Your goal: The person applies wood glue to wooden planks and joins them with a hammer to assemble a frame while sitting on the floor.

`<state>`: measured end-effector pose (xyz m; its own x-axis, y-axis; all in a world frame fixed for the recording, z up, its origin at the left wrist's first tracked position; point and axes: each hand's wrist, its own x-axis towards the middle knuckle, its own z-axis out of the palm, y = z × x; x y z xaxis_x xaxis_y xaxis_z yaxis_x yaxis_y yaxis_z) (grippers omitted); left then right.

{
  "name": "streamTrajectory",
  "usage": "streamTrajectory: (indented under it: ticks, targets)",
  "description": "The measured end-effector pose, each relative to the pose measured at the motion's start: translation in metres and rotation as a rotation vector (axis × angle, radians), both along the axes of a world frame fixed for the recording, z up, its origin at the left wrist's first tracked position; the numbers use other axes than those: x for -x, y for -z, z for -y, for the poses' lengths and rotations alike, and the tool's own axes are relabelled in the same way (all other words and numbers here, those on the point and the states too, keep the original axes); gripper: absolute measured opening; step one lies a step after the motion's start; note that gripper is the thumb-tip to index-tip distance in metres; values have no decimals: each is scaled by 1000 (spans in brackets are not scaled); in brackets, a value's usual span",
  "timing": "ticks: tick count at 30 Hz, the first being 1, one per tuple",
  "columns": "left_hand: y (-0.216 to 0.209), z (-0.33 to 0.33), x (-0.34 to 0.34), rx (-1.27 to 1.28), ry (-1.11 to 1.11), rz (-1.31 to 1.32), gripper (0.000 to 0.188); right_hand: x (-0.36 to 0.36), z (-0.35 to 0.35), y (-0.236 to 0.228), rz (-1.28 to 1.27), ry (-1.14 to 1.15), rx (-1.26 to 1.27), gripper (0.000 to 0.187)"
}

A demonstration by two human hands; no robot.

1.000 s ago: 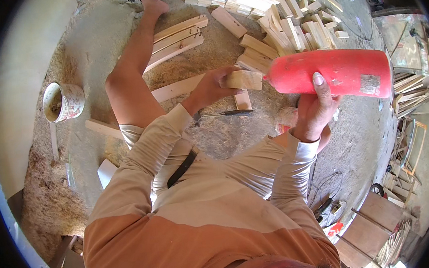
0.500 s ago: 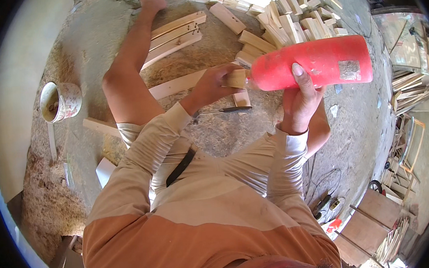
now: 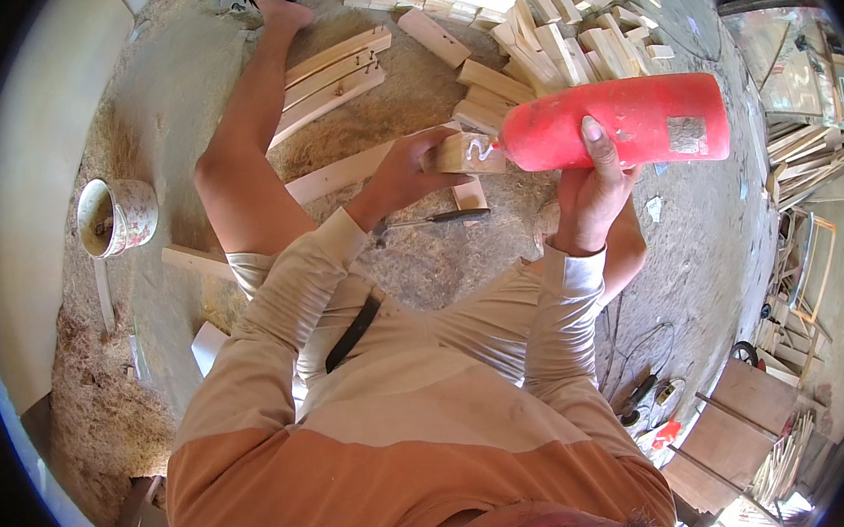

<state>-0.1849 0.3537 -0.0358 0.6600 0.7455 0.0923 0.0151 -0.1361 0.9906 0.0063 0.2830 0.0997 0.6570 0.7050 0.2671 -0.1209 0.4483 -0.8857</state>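
Observation:
My left hand (image 3: 408, 174) grips a wooden block (image 3: 455, 153), its end face turned to the right. A squiggle of white glue lies on that face. My right hand (image 3: 597, 178) is wrapped from below around a red glue bottle (image 3: 632, 121), thumb up on its near side. The bottle lies level, its nozzle pointing left, close against the glued end of the block. Below the block, on the floor, lies a thin tool with a black handle (image 3: 460, 216), beside a short wooden piece (image 3: 470, 194).
A stack of cut timber (image 3: 552, 29) spreads over the far floor. Boards with protruding screws (image 3: 331, 79) lie beside my outstretched left leg. At left stands a dirty white bucket (image 3: 117, 216). A power cord and plug (image 3: 639, 395) lie at the lower right.
The block has turned so its end face shows, and a line of white glue is now visible on it. The bottle stays nearly in place.

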Motion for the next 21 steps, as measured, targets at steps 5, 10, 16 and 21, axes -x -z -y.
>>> streamTrajectory:
  ticks: [5, 10, 16, 21]
  targets:
    - [2, 1, 2, 59, -15, -25, 63, -3, 5, 7, 35, 17, 18, 57]
    - [25, -2, 0, 278, -70, 29, 57, -37, 7, 55, 205, -129, 174, 57]
    - [45, -9, -6, 366, -91, 99, 52, -142, 18, 246, 658, 189, 1088, 72]
    - [49, 0, -8, 668, -141, 148, 45, -124, 25, 280, 1233, 388, 1395, 78]
